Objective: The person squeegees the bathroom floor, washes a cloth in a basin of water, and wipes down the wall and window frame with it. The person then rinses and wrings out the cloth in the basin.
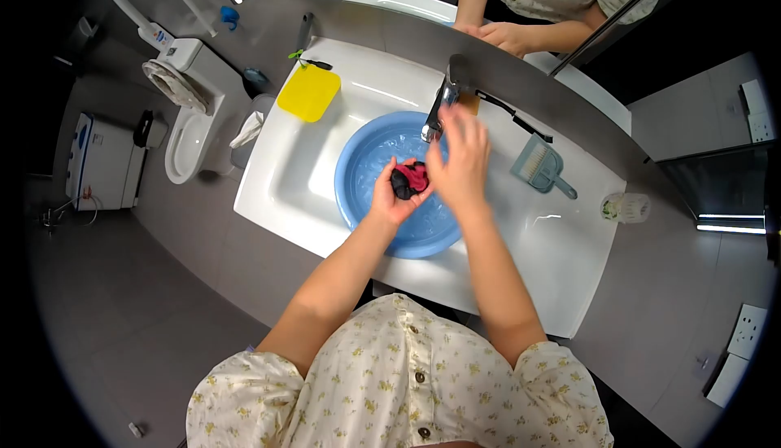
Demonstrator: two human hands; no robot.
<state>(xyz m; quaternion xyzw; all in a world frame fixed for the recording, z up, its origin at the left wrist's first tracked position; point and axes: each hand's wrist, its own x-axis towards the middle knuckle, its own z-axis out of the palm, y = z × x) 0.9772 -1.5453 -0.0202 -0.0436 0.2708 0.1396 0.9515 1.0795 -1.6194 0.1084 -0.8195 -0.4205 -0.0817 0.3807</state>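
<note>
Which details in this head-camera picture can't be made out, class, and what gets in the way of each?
All in the head view:
Right hand: its fingers are blurred, apparently by motion.
Red-and-black bundle: its underside is hidden by the left hand.
Blue basin: part of its floor is hidden beneath the hands.
Clear cup: its green marking is too small to read.
Floral shirt: cut off by the bottom edge.

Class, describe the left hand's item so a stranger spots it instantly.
Find the white sink, then the round blue basin in it. Over the basin, the left hand holds a small bundle. Its mixed pinkish-red and black set it apart from the plain blue basin.
</note>
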